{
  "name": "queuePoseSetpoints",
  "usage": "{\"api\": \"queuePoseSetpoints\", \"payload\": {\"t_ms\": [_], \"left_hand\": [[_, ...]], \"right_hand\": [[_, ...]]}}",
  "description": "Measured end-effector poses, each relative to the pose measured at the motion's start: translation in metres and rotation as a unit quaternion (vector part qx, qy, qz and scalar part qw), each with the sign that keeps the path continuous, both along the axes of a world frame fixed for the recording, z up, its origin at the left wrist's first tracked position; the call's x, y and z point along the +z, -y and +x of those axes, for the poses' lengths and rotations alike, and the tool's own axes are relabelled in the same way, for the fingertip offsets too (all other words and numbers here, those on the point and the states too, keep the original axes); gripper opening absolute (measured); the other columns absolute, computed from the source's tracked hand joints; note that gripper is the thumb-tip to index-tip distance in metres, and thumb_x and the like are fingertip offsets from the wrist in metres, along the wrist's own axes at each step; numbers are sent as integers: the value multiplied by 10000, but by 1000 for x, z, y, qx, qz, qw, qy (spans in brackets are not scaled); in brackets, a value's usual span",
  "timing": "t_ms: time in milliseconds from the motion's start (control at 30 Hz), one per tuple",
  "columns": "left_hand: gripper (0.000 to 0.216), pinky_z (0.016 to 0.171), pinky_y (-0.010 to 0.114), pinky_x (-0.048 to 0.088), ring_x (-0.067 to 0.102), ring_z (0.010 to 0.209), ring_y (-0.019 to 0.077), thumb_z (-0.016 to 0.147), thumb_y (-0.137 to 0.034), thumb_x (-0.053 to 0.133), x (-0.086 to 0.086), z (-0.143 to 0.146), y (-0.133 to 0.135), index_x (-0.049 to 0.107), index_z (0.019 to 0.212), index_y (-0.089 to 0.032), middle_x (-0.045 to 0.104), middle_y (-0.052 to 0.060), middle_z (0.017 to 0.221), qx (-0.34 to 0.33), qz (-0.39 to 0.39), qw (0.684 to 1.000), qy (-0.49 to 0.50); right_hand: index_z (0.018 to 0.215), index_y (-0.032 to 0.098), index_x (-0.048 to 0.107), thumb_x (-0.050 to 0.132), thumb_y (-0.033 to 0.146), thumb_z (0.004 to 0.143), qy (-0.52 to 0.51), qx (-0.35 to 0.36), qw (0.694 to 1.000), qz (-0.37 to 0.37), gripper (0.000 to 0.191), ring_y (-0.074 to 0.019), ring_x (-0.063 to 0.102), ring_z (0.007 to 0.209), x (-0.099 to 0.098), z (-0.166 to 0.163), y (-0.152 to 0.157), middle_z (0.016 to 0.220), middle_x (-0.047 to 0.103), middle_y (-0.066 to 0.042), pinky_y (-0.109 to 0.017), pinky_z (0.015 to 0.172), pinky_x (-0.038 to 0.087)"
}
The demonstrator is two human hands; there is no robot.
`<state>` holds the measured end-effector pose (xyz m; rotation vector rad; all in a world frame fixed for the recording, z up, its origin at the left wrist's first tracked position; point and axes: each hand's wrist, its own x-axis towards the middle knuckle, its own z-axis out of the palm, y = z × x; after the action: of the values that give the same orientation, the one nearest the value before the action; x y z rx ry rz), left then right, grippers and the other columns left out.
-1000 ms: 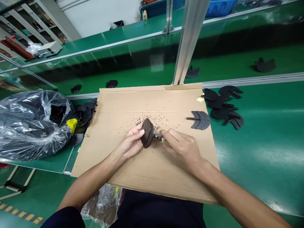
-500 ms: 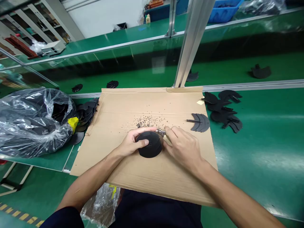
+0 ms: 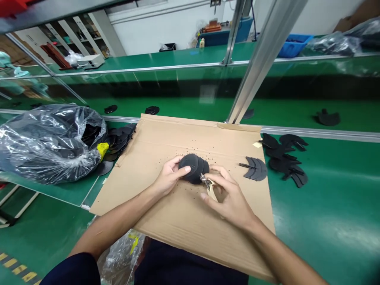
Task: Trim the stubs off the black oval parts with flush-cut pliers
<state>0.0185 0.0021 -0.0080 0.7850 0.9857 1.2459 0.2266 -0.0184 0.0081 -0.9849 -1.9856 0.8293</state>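
Note:
My left hand [image 3: 168,177] grips a small stack of black rounded plastic parts [image 3: 193,168] above a sheet of brown cardboard [image 3: 178,221]. My right hand [image 3: 230,198] is closed on a small metal cutting tool [image 3: 207,183] whose tip touches the stack's right edge. Tiny black trimmings [image 3: 214,159] lie scattered on the cardboard just behind the hands. To the right, near the cardboard's edge, lies a small fan of black parts [image 3: 255,168].
A clear plastic bag [image 3: 50,142] full of black parts sits at the left, with loose parts [image 3: 118,140] beside it. More black parts [image 3: 285,156] lie on the green bench at right. A slanted aluminium post [image 3: 261,63] rises behind the cardboard. Another clear bag [image 3: 124,249] hangs at my lap.
The stack has been turned and lifted a little in my left hand. My right hand with the tool has dropped to the stack's lower right. The camera has tilted upward.

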Motion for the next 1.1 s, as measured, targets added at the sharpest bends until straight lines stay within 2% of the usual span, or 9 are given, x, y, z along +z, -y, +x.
{"api": "queuePoseSetpoints", "payload": {"t_ms": [133,300,400,500,600,733,833,933,1100], "left_hand": [[400,835,282,505,655,846,174,653,-430,924,-4,1,2,749,868,-142,734,43,862,-40,34,998,-16],[556,832,319,532,688,863,216,857,-674,648,-1,-13,-7,780,869,-134,756,99,873,-88,39,994,-56],[494,842,307,527,686,866,203,795,-621,755,5,-27,-16,796,883,-136,769,96,920,-184,47,972,-138],[494,712,273,505,635,725,155,713,-565,849,13,-40,-23,797,948,-133,743,70,828,-311,40,927,-207],[449,616,248,464,579,648,127,774,-528,814,24,-46,-31,797,988,-134,703,54,763,-355,83,888,-279],[274,708,260,506,636,782,157,891,-406,718,37,-47,-59,806,985,-164,723,83,912,-244,241,847,-406],[182,770,280,530,650,824,171,915,-291,672,38,-46,-105,804,996,-195,732,74,949,-106,306,784,-529],[174,864,315,546,674,903,205,888,-206,658,33,-39,-162,808,976,-213,748,73,998,-5,281,730,-623],[219,962,359,544,694,1034,264,865,-170,611,24,-25,-228,812,943,-204,756,98,1106,25,231,725,-648]], "right_hand": [[1083,201,652,677,206,874,29,5,999,14,210,-154,580,660,-3,-3,3,799,560,1,-275,595,508],[1123,195,655,611,212,907,108,-12,974,197,221,-214,676,853,-12,-2,3,1008,708,-99,-328,722,552],[1121,182,662,565,175,901,147,-7,949,279,241,-243,692,955,-15,-1,1,1086,735,-134,-358,789,563],[1095,172,657,519,141,910,164,-5,930,329,233,-248,696,969,-16,1,0,1121,740,-146,-352,786,558],[1082,175,652,498,147,928,166,-23,922,350,220,-239,692,939,-18,3,-1,1165,721,-156,-338,763,547],[1112,180,649,538,188,925,164,-85,927,328,218,-218,667,869,-19,8,-5,1211,665,-171,-336,762,545],[1117,183,641,567,195,893,167,-106,930,309,237,-220,653,861,-20,11,-10,1170,656,-153,-333,749,537],[1122,184,630,576,179,852,171,-101,937,288,276,-229,639,882,-23,11,-10,1130,650,-140,-334,745,523],[1096,196,600,619,155,804,163,-73,950,256,296,-225,611,907,-26,8,-2,1123,634,-122,-338,780,500]]}}
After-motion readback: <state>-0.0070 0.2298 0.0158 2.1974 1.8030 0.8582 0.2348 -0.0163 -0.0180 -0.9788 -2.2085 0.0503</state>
